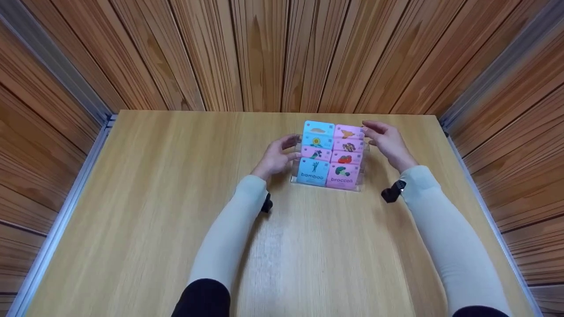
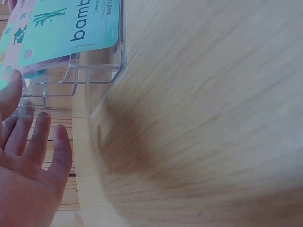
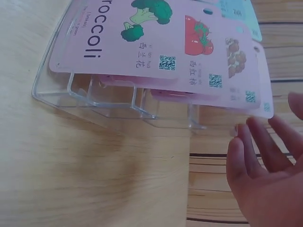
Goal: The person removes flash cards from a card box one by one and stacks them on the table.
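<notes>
A clear plastic tiered rack (image 1: 362, 176) stands on the table, holding two columns of picture cards. The front row has a blue bamboo card (image 1: 313, 171) on the left and a pink broccoli card (image 1: 342, 177) on the right. Further up are a sunflower card (image 1: 316, 141) and a tomato card (image 1: 345, 158). My left hand (image 1: 275, 157) is at the rack's left side, fingers loosely extended; the left wrist view shows its thumb beside the card edges. At the upper right, my right hand (image 1: 388, 143) has its fingers extended by the rear pink card (image 1: 348, 132), contact unclear.
The wooden table (image 1: 154, 198) extends around the rack. Wood-plank walls (image 1: 260, 53) rise behind and at both sides, with metal frame strips (image 1: 66, 189) along the table's sides. Black wrist cameras (image 1: 393, 191) sit on the wrists.
</notes>
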A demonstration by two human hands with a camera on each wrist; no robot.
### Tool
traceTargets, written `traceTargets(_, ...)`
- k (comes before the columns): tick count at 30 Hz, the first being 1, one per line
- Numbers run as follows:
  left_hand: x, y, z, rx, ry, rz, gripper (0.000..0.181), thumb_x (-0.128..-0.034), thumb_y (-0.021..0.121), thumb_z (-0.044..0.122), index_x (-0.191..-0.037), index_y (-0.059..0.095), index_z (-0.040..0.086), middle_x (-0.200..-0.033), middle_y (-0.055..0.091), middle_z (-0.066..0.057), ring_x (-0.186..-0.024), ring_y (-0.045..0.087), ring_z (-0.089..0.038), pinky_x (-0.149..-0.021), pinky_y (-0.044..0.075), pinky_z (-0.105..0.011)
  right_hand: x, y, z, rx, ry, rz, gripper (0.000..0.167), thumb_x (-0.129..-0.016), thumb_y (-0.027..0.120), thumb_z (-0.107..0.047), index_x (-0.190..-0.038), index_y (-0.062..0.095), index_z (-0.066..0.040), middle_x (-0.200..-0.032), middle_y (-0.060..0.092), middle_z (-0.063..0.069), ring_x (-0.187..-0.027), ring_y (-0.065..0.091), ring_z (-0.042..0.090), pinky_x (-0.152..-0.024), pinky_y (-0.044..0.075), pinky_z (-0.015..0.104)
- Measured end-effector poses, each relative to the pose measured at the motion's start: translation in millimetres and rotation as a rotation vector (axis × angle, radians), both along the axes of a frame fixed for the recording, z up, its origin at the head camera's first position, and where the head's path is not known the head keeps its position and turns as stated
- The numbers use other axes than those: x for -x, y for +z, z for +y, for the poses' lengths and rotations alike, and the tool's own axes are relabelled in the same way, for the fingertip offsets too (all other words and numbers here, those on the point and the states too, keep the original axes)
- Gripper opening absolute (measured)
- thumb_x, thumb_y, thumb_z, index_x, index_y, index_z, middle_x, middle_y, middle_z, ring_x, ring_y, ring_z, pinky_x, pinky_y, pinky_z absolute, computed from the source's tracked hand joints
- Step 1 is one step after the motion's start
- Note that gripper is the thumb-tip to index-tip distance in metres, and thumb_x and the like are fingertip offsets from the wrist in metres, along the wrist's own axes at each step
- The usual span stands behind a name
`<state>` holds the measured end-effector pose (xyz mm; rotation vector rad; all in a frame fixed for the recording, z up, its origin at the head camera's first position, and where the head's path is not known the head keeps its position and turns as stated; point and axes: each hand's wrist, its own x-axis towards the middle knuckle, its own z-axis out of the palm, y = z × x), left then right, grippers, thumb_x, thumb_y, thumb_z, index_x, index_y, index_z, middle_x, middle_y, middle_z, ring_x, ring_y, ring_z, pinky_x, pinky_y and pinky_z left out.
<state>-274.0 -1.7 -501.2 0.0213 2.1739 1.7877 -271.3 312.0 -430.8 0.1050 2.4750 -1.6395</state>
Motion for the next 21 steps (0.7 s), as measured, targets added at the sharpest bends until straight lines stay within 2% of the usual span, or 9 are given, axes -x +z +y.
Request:
traceTargets(8,0.5,-1.2,0.5,0.009,-0.001,-0.009,0.056,-0.0907,0.074,0.024,-0.141,0.052,0.036,-0.138,0.053,0.014,-0.135,0.043,-0.014,-0.114,0.032,-0.050,6.5,-8.7,2.8,0.117,-0.029,-0.044,0.047,-0.102,0.057,-0.020,-0.147,0.048,-0.010,-0.148,0.045,0.010,-0.133,0.045,0.026,-0.111,0.039,0.043)
traceTargets(12,0.4,-2.0,1.0,0.015,-0.011,-0.005,0.056,-0.0907,0.074,0.024,-0.141,0.052,0.036,-0.139,0.053,0.014,-0.136,0.043,-0.014,-0.115,0.031,-0.051,6.8,-12.4,3.2,0.117,-0.049,-0.048,0.042,-0.102,0.057,-0.017,-0.144,0.052,-0.010,-0.144,0.048,0.010,-0.129,0.047,0.025,-0.110,0.040,0.041)
traceTargets(21,0.5,-2.4,-2.3,0.006,-0.035,0.059,0.056,-0.0924,0.072,0.022,-0.143,0.051,0.032,-0.140,0.053,0.012,-0.136,0.043,-0.015,-0.114,0.033,-0.048,7.2,-12.6,-1.0,0.110,-0.092,-0.021,0.039,-0.099,0.062,-0.019,-0.137,0.059,-0.010,-0.134,0.053,0.009,-0.122,0.051,0.024,-0.108,0.042,0.039)
